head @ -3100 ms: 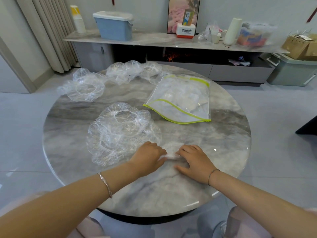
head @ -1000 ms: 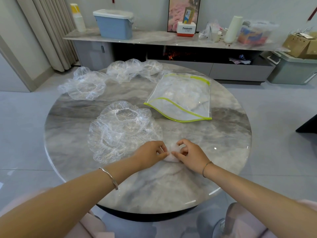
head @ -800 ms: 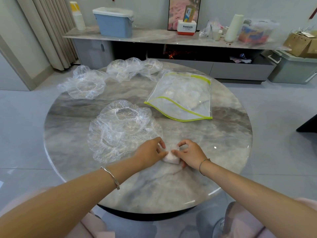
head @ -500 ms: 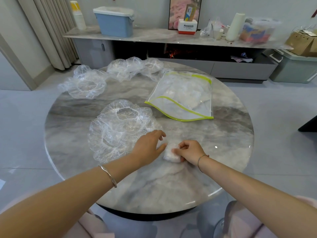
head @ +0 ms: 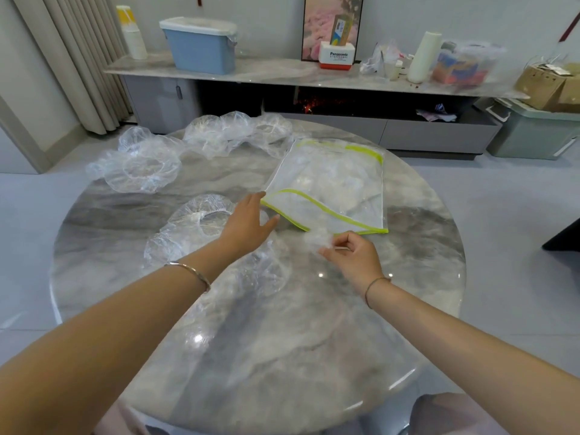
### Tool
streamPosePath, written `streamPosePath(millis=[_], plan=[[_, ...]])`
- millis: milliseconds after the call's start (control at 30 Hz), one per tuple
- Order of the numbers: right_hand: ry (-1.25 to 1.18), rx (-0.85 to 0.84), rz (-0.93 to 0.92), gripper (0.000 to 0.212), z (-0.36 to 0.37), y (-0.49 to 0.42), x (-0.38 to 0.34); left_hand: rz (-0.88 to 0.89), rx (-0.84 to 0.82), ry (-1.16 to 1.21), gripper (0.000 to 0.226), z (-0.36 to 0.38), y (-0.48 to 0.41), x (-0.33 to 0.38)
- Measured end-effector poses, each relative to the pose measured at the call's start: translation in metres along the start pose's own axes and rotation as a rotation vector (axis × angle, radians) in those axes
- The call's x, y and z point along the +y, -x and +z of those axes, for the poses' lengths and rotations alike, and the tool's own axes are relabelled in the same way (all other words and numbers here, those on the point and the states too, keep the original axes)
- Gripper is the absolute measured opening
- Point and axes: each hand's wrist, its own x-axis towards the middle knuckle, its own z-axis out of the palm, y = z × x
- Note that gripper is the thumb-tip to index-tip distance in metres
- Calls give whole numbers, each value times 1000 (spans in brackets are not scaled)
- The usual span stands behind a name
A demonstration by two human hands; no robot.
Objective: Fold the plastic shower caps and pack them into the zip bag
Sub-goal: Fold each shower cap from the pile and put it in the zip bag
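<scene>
A small folded clear shower cap [head: 317, 238] is pinched in my right hand [head: 354, 257], lifted just in front of the zip bag's mouth. The clear zip bag [head: 329, 186] with yellow-green edging lies on the round marble table [head: 282, 340] and holds folded caps inside. My left hand [head: 248, 221] reaches with straight fingers to the bag's near left corner, fingertips at its edge. An unfolded clear cap [head: 201, 233] lies under my left forearm. More loose caps [head: 141, 164] [head: 232, 130] sit at the table's far left.
Behind the table runs a long low cabinet [head: 282, 73] with a blue bin [head: 201, 45], a white roll, boxes and clutter. Curtains hang at the far left. A grey-green crate [head: 533, 130] stands on the floor at the right.
Both hands left the table's near middle. My right hand lifted the folded cap toward the bag's mouth; my left hand let go of it and reached to the bag's corner.
</scene>
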Motion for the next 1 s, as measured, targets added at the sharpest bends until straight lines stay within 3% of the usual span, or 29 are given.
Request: streamPosePath(millis=[100, 167, 233, 367, 500, 600, 733, 1000], plan=[[51, -26, -139, 24, 8, -8, 10, -69, -43, -3, 72, 5, -25, -6], [207, -46, -279, 20, 16, -15, 18, -84, -74, -28, 74, 11, -40, -10], [438, -88, -374, 36, 25, -26, 25, -84, -97, -53, 67, 19, -53, -13], [821, -163, -293, 53, 43, -55, 30, -61, 6, -49, 42, 27, -67, -13], [1092, -151, -155, 58, 55, -100, 30, -37, 77, -77, 38, 31, -71, -14], [1200, -81, -108, 65, 55, -127, 27, -22, 84, -81, 38, 32, -69, -17], [1244, -57, -21, 51, 54, -141, 21, -32, 46, -120, 39, 31, -64, -19], [1173, -153, -161, 56, 40, -78, 28, 7, -113, -302, 61, 10, -24, -15]])
